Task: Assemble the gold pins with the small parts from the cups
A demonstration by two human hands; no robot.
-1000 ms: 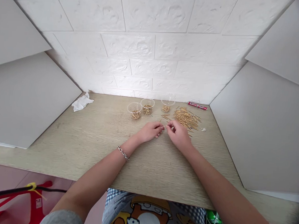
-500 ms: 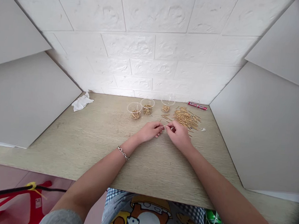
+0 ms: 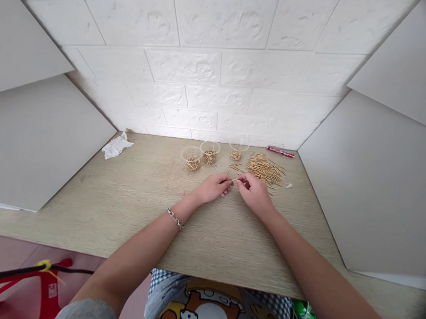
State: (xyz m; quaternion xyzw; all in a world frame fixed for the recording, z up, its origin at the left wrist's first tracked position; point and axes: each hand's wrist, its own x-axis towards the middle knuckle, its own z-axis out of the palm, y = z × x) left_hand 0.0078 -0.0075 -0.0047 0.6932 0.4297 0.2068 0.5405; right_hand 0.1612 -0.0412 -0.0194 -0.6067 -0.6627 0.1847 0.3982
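My left hand and my right hand face each other above the table, fingertips a small gap apart. Both are pinched closed on a thin gold stick, which spans the gap between them; its exact kind is too small to tell. Just beyond my right hand lies a pile of thin gold sticks. A few loose gold sticks lie to the pile's left. Behind my left hand stand clear plastic cups, a left one, a middle one and a right one, each with small gold pieces at the bottom.
A crumpled white tissue lies at the table's back left. By the wall at the back right is a red wrapped tube. Grey panels flank the table on both sides. Brown crumbs are scattered left of the cups.
The fingertips have drawn very slightly apart, and a bit more of the thin stick shows between them. The cups and the pile have stayed in place.
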